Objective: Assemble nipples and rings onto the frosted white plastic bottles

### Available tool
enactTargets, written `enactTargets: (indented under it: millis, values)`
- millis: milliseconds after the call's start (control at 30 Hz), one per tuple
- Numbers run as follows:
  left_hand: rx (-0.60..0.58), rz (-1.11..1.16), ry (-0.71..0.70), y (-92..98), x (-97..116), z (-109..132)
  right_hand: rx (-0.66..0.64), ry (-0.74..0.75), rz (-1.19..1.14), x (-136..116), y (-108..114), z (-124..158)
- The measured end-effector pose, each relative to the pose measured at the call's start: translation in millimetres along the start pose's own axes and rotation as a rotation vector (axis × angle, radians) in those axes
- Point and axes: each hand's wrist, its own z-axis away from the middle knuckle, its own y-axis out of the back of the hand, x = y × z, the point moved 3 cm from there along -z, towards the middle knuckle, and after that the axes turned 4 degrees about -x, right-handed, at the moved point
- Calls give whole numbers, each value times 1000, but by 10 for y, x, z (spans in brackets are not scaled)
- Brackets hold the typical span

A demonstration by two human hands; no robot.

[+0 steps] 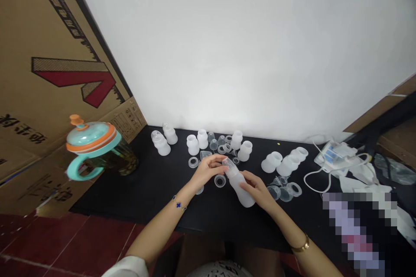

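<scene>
A white baby bottle (244, 194) is tilted over the table, its base toward me. Fingers of my right hand (256, 189) wrap round its body from the right. My left hand (208, 171) has its fingertips on the clear cap (229, 165) at the bottle's top; whether the cap is seated cannot be told. Below the left hand lies a translucent ring (220, 181), with another ring (193, 162) farther left. Behind the hands are clear caps (213, 144) and open white bottles (193, 144).
Two capped bottles (161, 145) stand at the back left. To the right are more open bottles (271, 162), clear parts (286, 193) and a white cable (313, 188). A large lidded jug (97, 151) stands left, beside a cardboard box (42, 108). A white wall (240, 52) bounds the black table (156, 190).
</scene>
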Motion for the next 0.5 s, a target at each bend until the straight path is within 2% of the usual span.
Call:
enactTargets:
  millis: [300, 500]
  values:
    - [7, -6, -7, -11, -1, 6, 41, -62, -58, 64, 0, -4]
    - [107, 25, 10, 7, 24, 8, 146, -126, -224, 104, 37, -18]
